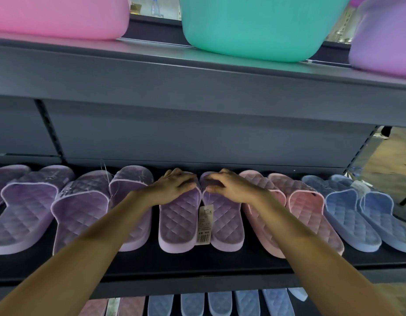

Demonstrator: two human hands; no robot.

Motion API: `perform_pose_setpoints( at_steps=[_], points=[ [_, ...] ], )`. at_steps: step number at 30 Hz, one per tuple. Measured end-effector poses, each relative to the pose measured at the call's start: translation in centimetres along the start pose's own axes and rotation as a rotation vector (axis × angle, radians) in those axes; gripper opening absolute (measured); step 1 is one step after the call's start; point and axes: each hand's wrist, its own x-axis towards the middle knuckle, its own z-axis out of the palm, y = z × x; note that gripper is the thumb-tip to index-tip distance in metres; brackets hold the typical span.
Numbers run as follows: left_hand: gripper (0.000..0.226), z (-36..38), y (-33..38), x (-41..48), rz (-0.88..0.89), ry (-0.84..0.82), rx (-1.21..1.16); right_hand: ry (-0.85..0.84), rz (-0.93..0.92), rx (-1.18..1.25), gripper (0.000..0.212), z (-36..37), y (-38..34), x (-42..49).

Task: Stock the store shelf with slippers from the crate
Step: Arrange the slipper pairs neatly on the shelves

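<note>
From the head camera, the left hand [174, 187] lay palm-down with fingers spread loosely over the strap of one purple slipper [178, 222], and the right hand [231, 187] rested likewise on its mate [224, 226], neither closing a grip. A white barcode tag [204, 224], its print too small to read, hung between the pair at the middle of the dark shelf [197, 263]. Other purple slippers [28, 208] lay toward the shelf's left end, pink slippers [295, 208] and blue slippers [357, 215] toward its right, and a teal tub [254, 28] stood on the shelf above.

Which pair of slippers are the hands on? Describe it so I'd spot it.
Find the dark shelf under the teal plastic tub. In its slipper row, take the quilted lilac pair in the middle, beside the pink pair. Only it has a barcode tag between its two slippers.
</note>
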Motion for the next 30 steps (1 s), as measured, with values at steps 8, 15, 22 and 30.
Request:
perform_pose_setpoints(
  at_steps=[8, 15, 22, 30],
  points=[
    [0.077, -0.3, -0.2, -0.1, 0.002, -0.003, 0.072, -0.013, 0.045, 0.000, 0.042, -0.1, -0.3, -0.5],
    [0.047, -0.6, 0.3, -0.6, 0.012, -0.020, 0.225, 0.051, 0.033, -0.010, 0.044, 0.4, -0.6, -1.7],
    [0.085, -1.9, 0.5, -3.9, 0.050, 0.174, 0.315, 0.211, 0.058, -0.035, 0.062, 0.8, -1.3, -3.5],
    [0.076, -4.5, -1.6, -11.3, -0.006, 0.357, 0.241, 0.293, -0.036, -0.079, 0.059, 0.2, -4.8, -5.5]
  ],
)
